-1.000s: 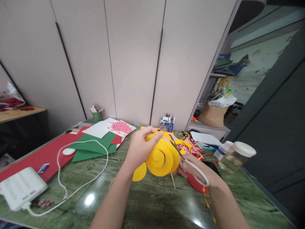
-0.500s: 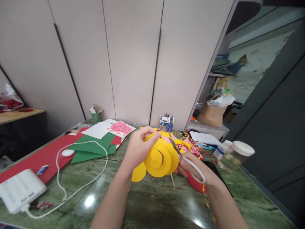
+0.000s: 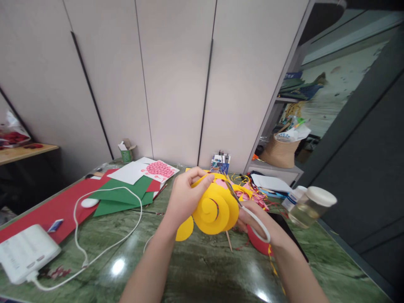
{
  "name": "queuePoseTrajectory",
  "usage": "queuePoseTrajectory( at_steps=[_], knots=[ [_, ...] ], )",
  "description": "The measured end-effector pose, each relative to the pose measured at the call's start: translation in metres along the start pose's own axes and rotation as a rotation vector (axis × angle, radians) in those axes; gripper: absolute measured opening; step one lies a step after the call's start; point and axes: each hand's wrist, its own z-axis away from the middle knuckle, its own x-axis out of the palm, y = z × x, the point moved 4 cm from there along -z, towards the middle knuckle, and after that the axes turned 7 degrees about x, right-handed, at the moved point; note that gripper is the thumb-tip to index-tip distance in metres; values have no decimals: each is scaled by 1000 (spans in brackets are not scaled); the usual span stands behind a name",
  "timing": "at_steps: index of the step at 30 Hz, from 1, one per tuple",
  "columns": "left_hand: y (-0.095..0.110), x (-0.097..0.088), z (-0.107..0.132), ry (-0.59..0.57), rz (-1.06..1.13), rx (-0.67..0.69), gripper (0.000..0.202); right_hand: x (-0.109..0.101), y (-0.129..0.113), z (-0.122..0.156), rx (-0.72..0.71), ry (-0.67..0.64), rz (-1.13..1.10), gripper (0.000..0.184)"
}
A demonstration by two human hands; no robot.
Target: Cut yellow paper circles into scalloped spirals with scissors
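My left hand [image 3: 186,195] pinches a yellow paper spiral [image 3: 211,214] between thumb and fingers, above the table. Its coils hang in loose, widening turns. My right hand [image 3: 244,216] is closed on a pair of scissors [image 3: 257,223] with a white handle, their blades against the spiral's upper right edge. Part of the right fingers is hidden behind the paper. Below the left wrist shows a round yellow piece [image 3: 184,229]; whether it joins the spiral I cannot tell. Under the right wrist lies a red round object [image 3: 258,242], partly covered.
Yellow and pink paper scraps [image 3: 252,193] lie behind my right hand. At right stand a lidded jar [image 3: 312,208] and a white bottle [image 3: 294,198]. Green sheets [image 3: 123,195], red paper [image 3: 72,206], a white cable [image 3: 109,242] and a white power bank [image 3: 30,252] spread leftward.
The spiral has shifted and turned slightly to the right. The scissor blades have moved a little along its upper edge, and both hands keep their hold.
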Motion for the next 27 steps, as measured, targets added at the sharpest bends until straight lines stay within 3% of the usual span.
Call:
queuePoseTrajectory(
  at_steps=[16, 27],
  knots=[
    [2, -7, -3, -53, -35, 2, 18, -3, 5, 6, 60, -16, -40, 58],
    [5, -18, -3, -175, -279, 63, 24, -10, -1, 10, 163, -121, 144, 60]
  ],
)
